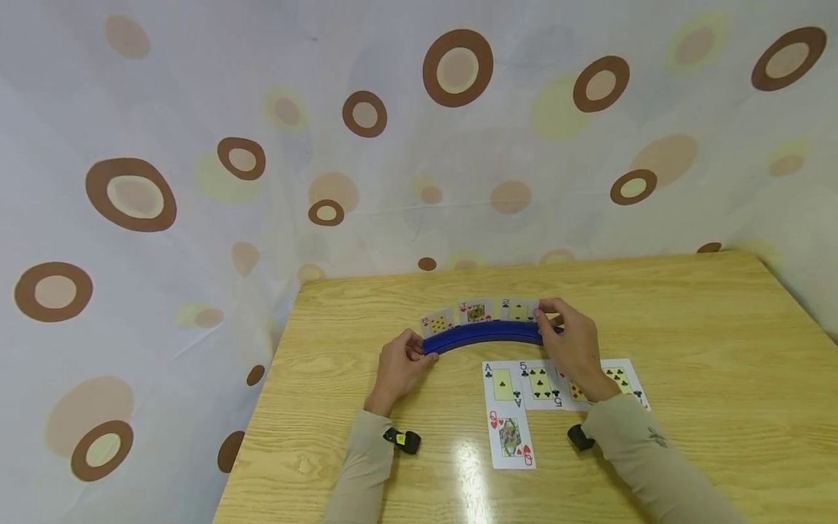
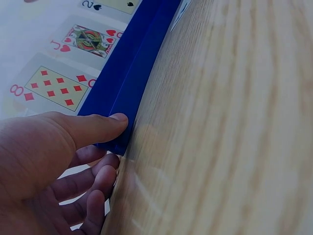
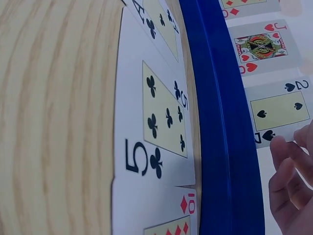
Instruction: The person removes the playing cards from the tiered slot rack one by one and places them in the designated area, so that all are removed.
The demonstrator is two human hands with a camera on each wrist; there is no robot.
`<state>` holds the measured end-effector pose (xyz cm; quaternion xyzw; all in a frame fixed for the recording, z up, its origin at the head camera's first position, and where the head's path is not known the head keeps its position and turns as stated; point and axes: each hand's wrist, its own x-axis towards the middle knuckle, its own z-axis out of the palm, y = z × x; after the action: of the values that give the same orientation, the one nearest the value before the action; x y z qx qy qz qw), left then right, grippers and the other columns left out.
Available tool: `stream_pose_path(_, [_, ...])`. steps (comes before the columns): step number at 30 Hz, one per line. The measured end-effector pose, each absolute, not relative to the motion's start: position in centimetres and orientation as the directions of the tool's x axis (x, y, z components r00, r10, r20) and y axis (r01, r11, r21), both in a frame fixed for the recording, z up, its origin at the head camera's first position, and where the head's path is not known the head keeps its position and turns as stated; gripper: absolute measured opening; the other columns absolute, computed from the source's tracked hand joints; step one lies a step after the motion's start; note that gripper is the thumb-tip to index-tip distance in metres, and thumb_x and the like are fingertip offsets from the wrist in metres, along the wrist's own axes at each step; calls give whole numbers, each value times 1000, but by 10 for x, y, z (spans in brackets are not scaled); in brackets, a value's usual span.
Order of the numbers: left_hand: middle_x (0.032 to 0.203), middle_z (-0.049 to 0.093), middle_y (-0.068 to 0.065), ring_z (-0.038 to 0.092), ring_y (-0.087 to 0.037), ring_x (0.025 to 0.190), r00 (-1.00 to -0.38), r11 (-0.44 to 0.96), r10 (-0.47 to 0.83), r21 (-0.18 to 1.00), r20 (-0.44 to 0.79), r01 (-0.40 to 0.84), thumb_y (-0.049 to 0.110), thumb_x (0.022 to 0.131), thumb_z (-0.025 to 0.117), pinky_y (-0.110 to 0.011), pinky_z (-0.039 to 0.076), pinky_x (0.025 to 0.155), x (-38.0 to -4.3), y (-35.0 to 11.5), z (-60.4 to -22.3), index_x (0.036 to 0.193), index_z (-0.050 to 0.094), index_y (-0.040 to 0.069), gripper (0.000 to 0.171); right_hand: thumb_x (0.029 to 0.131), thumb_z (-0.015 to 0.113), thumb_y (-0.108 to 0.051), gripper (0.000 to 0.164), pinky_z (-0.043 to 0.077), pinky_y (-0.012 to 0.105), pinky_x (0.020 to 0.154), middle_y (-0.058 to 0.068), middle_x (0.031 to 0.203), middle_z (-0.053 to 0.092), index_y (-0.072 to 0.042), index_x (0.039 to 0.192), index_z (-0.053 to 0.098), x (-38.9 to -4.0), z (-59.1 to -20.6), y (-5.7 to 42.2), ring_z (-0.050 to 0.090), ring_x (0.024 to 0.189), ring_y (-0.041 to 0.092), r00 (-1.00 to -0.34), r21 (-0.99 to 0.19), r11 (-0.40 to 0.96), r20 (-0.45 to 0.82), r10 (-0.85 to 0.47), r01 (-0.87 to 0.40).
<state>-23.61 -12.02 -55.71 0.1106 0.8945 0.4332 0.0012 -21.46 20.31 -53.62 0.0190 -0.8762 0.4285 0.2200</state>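
Observation:
A curved blue card holder (image 1: 487,332) stands on the table with three playing cards upright in it. These are the eight of diamonds (image 2: 57,88), the jack of hearts (image 3: 264,48) and the two of spades (image 3: 279,110). My left hand (image 1: 398,367) grips the holder's left end, its thumb (image 2: 98,128) lying across the blue front and the other fingers curled below. At the other end, my right hand (image 1: 572,349) pinches the two of spades by its right edge. Its fingertips (image 3: 279,147) cover that card's corner.
Face up before the holder lie the ace of clubs (image 1: 502,384), five of clubs (image 1: 540,383), ten of diamonds (image 3: 166,215) and a partly covered club card (image 1: 618,375). Below the ace lies the queen of hearts (image 1: 511,439). A patterned curtain (image 1: 393,160) hangs behind the wooden table (image 1: 720,349).

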Motion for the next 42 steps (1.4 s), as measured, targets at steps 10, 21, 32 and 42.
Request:
stream_pose_path(10, [104,74,-13,66,-12,85,-974,593,207,780,90,198,18,97,85,-23,55,76,-236,-120,-556,110,69,4,24,107,70,-11,19,48,14,55,20,117,81,-3,123,76,-214,-530,206,71,75,11,-880,-746,620,438,185,-241])
stream_pose_path(21, [104,74,-14,68,-13,85,-973,583,209,786,99,205,19,97,85,-24,56,76,-236,-121,-557,109,69,4,25,108,69,-13,20,46,8,60,21,119,80,-2,123,75,-206,-523,208,61,77,-5,-881,-787,577,413,231,-218])
stream_pose_path(32, [103,75,-13,66,-11,84,-974,592,203,780,97,201,18,97,86,-23,55,75,-238,-121,-559,109,70,5,24,107,70,-12,18,45,9,59,20,112,80,-1,120,76,-198,-525,208,57,75,-12,-872,-793,556,433,228,-248])
stream_pose_path(42, [102,74,-13,65,-10,83,-974,581,204,789,95,198,17,96,86,-22,55,75,-238,-121,-560,108,70,5,24,102,74,-5,12,44,9,59,19,99,81,0,112,77,-178,-528,210,57,73,-11,-847,-778,558,479,231,-288])
